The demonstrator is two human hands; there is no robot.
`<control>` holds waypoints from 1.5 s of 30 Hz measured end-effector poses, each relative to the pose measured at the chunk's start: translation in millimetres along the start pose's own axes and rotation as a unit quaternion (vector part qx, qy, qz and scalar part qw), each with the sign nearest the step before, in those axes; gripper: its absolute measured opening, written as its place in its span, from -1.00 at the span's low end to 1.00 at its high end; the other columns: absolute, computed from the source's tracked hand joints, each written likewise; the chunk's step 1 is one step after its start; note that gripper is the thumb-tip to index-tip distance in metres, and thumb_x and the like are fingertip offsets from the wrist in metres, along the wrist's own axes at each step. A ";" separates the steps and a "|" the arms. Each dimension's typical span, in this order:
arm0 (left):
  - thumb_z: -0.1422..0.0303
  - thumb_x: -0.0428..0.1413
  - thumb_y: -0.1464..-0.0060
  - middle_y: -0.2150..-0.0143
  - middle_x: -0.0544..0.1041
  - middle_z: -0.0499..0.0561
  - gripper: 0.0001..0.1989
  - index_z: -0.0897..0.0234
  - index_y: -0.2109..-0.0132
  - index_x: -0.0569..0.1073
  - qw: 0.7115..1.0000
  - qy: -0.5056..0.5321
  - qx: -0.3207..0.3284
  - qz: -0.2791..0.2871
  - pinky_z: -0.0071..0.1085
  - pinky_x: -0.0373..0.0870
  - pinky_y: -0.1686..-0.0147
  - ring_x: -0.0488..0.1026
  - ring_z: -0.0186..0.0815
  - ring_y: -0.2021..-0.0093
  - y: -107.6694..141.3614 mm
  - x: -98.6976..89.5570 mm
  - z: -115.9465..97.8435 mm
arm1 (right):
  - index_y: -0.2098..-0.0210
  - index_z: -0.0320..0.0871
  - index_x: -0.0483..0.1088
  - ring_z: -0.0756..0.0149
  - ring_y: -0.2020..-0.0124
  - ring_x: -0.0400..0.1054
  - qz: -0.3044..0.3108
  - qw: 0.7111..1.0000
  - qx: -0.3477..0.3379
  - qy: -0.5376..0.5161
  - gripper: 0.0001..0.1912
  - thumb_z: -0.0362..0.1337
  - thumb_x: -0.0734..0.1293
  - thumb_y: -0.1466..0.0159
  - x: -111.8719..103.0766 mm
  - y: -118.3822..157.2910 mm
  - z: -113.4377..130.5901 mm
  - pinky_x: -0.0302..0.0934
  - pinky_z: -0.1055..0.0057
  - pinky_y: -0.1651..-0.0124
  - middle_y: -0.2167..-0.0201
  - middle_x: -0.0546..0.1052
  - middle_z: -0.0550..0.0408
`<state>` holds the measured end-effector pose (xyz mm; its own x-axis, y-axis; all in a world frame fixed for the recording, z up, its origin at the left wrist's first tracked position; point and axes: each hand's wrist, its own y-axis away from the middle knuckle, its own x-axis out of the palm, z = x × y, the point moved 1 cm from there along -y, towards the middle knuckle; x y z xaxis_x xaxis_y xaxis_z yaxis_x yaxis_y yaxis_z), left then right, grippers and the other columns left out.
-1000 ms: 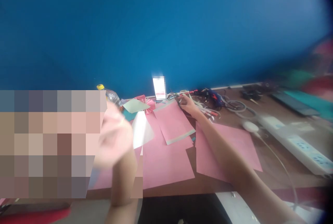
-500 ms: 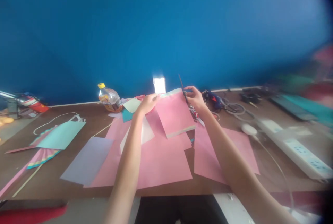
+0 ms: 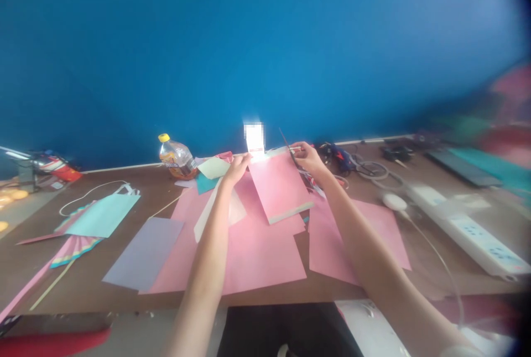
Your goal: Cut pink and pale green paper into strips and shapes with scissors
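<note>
Above the table, a pink paper sheet (image 3: pixel 282 185) with pale strips along its top and bottom edges is held tilted. My left hand (image 3: pixel 238 168) pinches its upper left corner. At the upper right corner, my right hand (image 3: pixel 307 158) is closed around a slim dark pointed tool (image 3: pixel 284 138), whose tip points up and left; I cannot tell its exact kind. Larger pink sheets (image 3: pixel 265 263) lie flat below, with a white folded paper (image 3: pixel 236 208) partly under my left forearm. A lavender sheet (image 3: pixel 145 252) lies to the left.
On the left are a light-blue paper piece (image 3: pixel 103 216) with a string and a pleated striped paper (image 3: pixel 77 249). A yellow-capped bottle (image 3: pixel 176 158) leans near the wall. A power strip (image 3: pixel 473 235), a white plug (image 3: pixel 394 202) and cables sit right. A bright phone-like screen (image 3: pixel 254 137) stands behind.
The dark tool and right hand have moved slightly down and left, with the tool tilting more to the left. Both hands stay at the pink sheet's top corners. The view has shifted slightly.
</note>
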<state>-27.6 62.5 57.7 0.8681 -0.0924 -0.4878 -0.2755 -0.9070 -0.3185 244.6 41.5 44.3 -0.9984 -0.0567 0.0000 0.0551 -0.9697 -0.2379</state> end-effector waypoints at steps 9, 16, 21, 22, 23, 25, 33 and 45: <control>0.18 0.02 -0.10 0.41 0.42 -0.04 -0.73 0.30 0.33 0.47 0.996 -0.070 0.047 0.003 -0.42 0.24 0.29 0.33 -0.32 0.36 -1.6 7.8 7.3 | 0.05 -0.10 0.29 0.46 0.61 0.20 0.016 0.999 -0.001 0.035 -0.46 -0.20 0.40 0.04 2.5 -0.3 -6.6 0.04 0.53 0.57 0.54 0.42 0.25; 0.10 -0.11 -0.21 0.23 0.51 0.06 -0.60 0.27 0.27 0.49 0.992 0.048 -0.054 -0.107 -0.33 0.28 0.12 0.40 -0.20 0.15 2.0 37.3 28.6 | 0.07 -0.13 0.30 0.46 0.60 0.22 0.003 0.999 0.013 0.046 -0.48 -0.27 0.37 0.06 -6.3 0.8 -9.4 0.08 0.53 0.54 0.55 0.40 0.25; 0.07 0.09 -0.09 0.02 0.52 0.14 -0.61 0.27 0.10 0.50 0.990 0.116 -0.057 -0.056 -0.29 0.27 -0.03 0.40 -0.12 -0.04 4.8 52.8 38.2 | 0.05 -0.12 0.31 0.48 0.62 0.19 0.048 0.996 0.008 0.074 -0.49 -0.28 0.35 0.03 -4.4 4.2 -8.1 0.00 0.56 0.58 0.57 0.39 0.27; 0.09 0.15 -0.04 0.01 0.52 0.15 -0.60 0.27 0.07 0.50 0.992 0.110 -0.044 -0.038 -0.28 0.27 -0.03 0.41 -0.11 -0.04 5.3 54.0 39.0 | 0.05 -0.12 0.32 0.48 0.62 0.20 0.051 0.996 0.006 0.078 -0.50 -0.28 0.35 0.02 -3.2 3.9 -9.0 0.01 0.56 0.58 0.57 0.40 0.27; 0.11 0.18 -0.01 0.02 0.53 0.15 -0.59 0.28 0.07 0.50 0.994 0.101 -0.030 -0.022 -0.27 0.27 -0.03 0.42 -0.10 -0.03 5.6 54.8 39.7 | 0.06 -0.12 0.32 0.47 0.62 0.20 0.047 0.995 0.007 0.085 -0.51 -0.27 0.36 0.02 -2.1 2.9 -10.6 0.02 0.56 0.58 0.57 0.41 0.26; 0.12 0.18 -0.02 0.06 0.55 0.16 -0.61 0.31 0.10 0.52 0.996 0.084 -0.008 -0.003 -0.26 0.28 -0.03 0.44 -0.11 0.00 5.9 55.5 41.3 | 0.09 -0.13 0.35 0.45 0.61 0.22 0.020 0.994 0.011 0.105 -0.54 -0.23 0.37 0.01 -1.7 -0.6 -15.4 0.05 0.54 0.57 0.56 0.45 0.23; 0.13 0.16 -0.04 0.07 0.55 0.15 -0.64 0.31 0.12 0.51 0.997 0.071 -0.009 0.003 -0.27 0.29 -0.01 0.45 -0.13 0.02 5.1 55.5 43.1 | 0.28 -0.16 0.51 0.14 0.34 0.44 -0.111 0.917 0.013 0.383 -0.75 -0.21 0.37 -0.05 -13.8 -10.9 -22.2 0.21 0.36 0.31 0.41 0.58 -0.04; 0.13 0.02 -0.10 0.18 0.54 0.06 -0.68 0.28 0.18 0.48 0.997 0.068 -0.032 -0.026 -0.36 0.29 0.05 0.43 -0.20 0.10 5.0 51.0 42.3 | -0.18 -0.31 0.27 -0.11 0.08 0.39 0.000 0.782 0.051 0.621 -0.43 -0.33 0.27 -0.17 -5.5 -4.5 -18.2 0.19 0.14 0.07 0.12 0.51 -0.36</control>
<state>-2.1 70.6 -3.2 0.9297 -0.0948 -0.3559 -0.2049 -0.9361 -0.2859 249.6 50.6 27.7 -0.2378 0.1561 -0.9587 -0.0078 -0.9873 -0.1588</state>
